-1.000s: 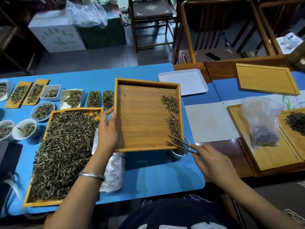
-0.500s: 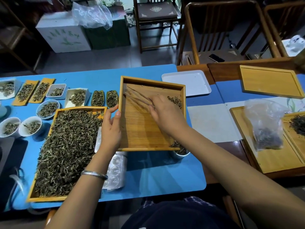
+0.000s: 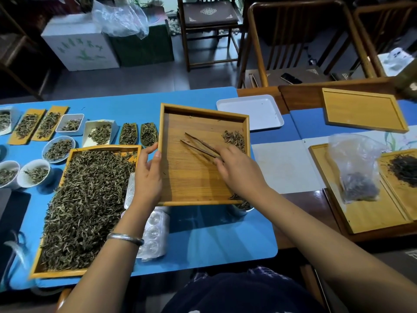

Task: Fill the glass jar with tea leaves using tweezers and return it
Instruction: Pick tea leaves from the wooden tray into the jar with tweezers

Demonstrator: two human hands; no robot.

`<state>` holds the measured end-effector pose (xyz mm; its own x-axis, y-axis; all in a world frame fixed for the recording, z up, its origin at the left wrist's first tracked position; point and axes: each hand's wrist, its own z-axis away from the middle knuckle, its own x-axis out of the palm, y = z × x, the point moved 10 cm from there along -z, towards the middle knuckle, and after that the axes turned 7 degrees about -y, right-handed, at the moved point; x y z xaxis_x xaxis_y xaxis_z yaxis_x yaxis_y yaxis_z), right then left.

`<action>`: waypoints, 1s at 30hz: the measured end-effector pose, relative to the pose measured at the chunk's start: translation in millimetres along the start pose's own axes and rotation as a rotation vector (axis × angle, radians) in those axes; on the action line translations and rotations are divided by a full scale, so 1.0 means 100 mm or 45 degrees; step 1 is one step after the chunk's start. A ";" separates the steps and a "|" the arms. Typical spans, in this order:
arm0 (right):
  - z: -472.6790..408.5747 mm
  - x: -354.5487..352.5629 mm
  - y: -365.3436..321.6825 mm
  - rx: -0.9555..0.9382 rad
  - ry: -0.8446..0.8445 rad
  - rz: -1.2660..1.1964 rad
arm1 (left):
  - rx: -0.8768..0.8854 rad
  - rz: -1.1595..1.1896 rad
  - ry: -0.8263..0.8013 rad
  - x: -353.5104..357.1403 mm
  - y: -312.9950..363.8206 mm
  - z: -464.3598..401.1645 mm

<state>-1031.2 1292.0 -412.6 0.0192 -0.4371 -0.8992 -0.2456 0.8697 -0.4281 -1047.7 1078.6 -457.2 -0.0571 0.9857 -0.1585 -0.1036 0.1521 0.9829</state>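
- Leftmost, on the blue table (image 3: 203, 240), small white bowls (image 3: 33, 173) and little trays hold samples of tea leaves.
- Just right of them lies a large wooden tray (image 3: 58, 271) heaped with dark loose tea.
- Next, the left hand (image 3: 147, 175), a silver bangle (image 3: 125, 238) on its wrist, grips the left edge of a square wooden tray (image 3: 194, 184), thumb on the rim, holding it tilted above the table.
- Inside that tray, the right hand (image 3: 239, 170) pinches wooden tweezers (image 3: 199, 146), their tips apart and pointing up-left over bare wood.
- A small pile of tea leaves (image 3: 234, 138) sits by the tray's right wall.
- Under the tray's near right corner, the glass jar (image 3: 242, 206) stands on the table, mostly hidden, leaves showing at its mouth.
- Further right are a white plastic tray (image 3: 250, 109), then a clear bag (image 3: 356, 170) of dark tea resting on another wooden tray (image 3: 372, 213).
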 end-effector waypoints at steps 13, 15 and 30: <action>0.08 0.09 0.01 -0.025 -0.061 -0.040 | 0.020 0.001 -0.009 0.01 0.00 -0.02; 0.33 0.16 0.14 0.023 -0.124 -0.044 | 0.008 0.008 -0.008 0.00 -0.03 -0.01; 0.29 -0.24 0.01 -0.016 0.015 -0.059 | 0.044 0.021 0.004 -0.02 -0.02 -0.03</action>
<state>-1003.9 1309.4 -394.0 0.0197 -0.4795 -0.8773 -0.2572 0.8455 -0.4679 -1050.2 1076.3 -459.4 -0.0619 0.9879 -0.1422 -0.0683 0.1379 0.9881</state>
